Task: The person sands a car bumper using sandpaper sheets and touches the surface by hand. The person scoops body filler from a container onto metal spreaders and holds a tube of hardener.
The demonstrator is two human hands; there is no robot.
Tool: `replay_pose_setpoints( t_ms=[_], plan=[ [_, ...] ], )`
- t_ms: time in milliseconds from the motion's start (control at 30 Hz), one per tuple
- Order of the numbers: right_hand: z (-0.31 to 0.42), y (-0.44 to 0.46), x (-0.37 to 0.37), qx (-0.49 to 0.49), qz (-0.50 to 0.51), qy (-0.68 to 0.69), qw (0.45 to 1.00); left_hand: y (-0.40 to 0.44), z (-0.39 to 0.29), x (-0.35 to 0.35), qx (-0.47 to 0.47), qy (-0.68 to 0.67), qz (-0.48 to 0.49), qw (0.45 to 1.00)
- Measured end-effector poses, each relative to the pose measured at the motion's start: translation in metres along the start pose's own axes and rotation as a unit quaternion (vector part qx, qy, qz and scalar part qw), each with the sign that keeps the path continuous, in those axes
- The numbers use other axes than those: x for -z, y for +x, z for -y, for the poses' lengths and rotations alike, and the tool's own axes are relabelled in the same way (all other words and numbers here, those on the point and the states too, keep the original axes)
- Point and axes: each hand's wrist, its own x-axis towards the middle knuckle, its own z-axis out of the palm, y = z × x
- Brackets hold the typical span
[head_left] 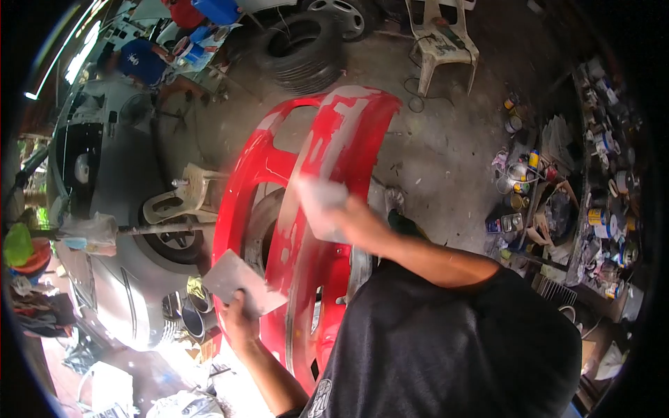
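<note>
A red car bumper (366, 164) with pale grey filler patches stands lengthwise in front of me. My left hand (240, 322) grips a flat, pinkish-grey putty board (244, 281) by its near edge, thumb on top, beside the bumper's left side. My right hand (348, 217), smeared by motion, is closed on a pale flat putty spreader (320, 198) over the middle of the bumper. The spreader is blurred, and I cannot tell whether it touches the surface.
A grey car (118, 279) stands at left, near a plastic chair (185, 198). Stacked tires (300, 56) and another chair (446, 49) lie beyond the bumper. Cluttered shelves (575, 244) with cans line the right. A person in a blue shirt (141, 61) is at upper left.
</note>
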Motion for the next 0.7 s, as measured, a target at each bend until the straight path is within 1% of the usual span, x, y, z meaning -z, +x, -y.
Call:
replay_pose_setpoints(
  t_ms=[33,67,100,133,167,233,267,333,367,400,433,467,500,533,567,600,633,700],
  plan=[
    [0.012,0.0,0.006,-0.019,-0.074,0.221,0.972,-0.009,0.007,-0.014,0.0,0.001,0.009,1.0],
    [-0.003,0.012,0.02,0.011,-0.054,0.389,0.92,-0.017,0.016,-0.031,-0.001,0.003,0.02,1.0],
    [0.007,0.012,0.019,0.011,-0.064,0.424,0.903,-0.026,0.029,-0.044,0.007,0.043,0.019,0.999],
    [0.015,0.011,0.017,0.01,-0.076,0.458,0.885,-0.036,0.042,-0.063,0.035,0.015,0.014,0.999],
    [0.014,0.008,0.012,-0.01,-0.061,0.462,0.885,-0.04,0.058,-0.071,0.068,-0.037,0.045,0.996],
    [0.008,-0.002,-0.007,-0.05,-0.03,0.466,0.883,-0.046,0.069,-0.094,0.055,-0.11,0.075,0.99],
    [0.0,-0.007,-0.015,-0.047,0.003,0.437,0.898,-0.047,0.071,-0.101,0.047,-0.134,0.083,0.986],
    [-0.006,-0.016,-0.032,-0.045,-0.027,0.27,0.961,-0.048,0.065,-0.111,0.034,-0.136,0.046,0.989],
    [-0.012,-0.016,-0.029,-0.11,0.007,0.246,0.963,-0.049,0.063,-0.112,0.029,-0.135,0.026,0.99],
    [-0.031,-0.012,-0.032,-0.034,0.063,0.297,0.952,-0.051,0.062,-0.108,0.008,-0.126,0.012,0.992],
    [-0.039,-0.01,-0.037,0.036,0.125,0.353,0.927,-0.051,0.058,-0.097,-0.012,-0.115,-0.003,0.993],
    [-0.041,-0.015,-0.02,0.091,0.121,0.175,0.973,-0.049,0.053,-0.085,-0.035,-0.107,-0.017,0.994],
    [-0.033,-0.021,-0.005,0.145,0.101,-0.007,0.984,-0.047,0.046,-0.068,-0.073,-0.092,-0.012,0.993],
    [-0.05,-0.016,0.004,0.237,0.07,-0.171,0.954,-0.049,0.038,-0.049,-0.068,-0.127,0.001,0.99],
    [-0.059,-0.014,0.016,0.245,0.063,-0.256,0.933,-0.053,0.028,-0.034,-0.102,-0.113,-0.014,0.988],
    [-0.068,-0.016,0.025,0.25,0.055,-0.336,0.906,-0.054,0.02,-0.032,-0.156,-0.12,-0.093,0.976],
    [-0.072,-0.018,0.027,0.253,0.046,-0.413,0.874,-0.057,0.015,-0.019,-0.166,-0.133,-0.103,0.972],
    [-0.073,-0.02,0.018,0.251,0.124,-0.494,0.823,-0.064,0.008,-0.009,-0.186,-0.141,-0.136,0.963]
  ],
)
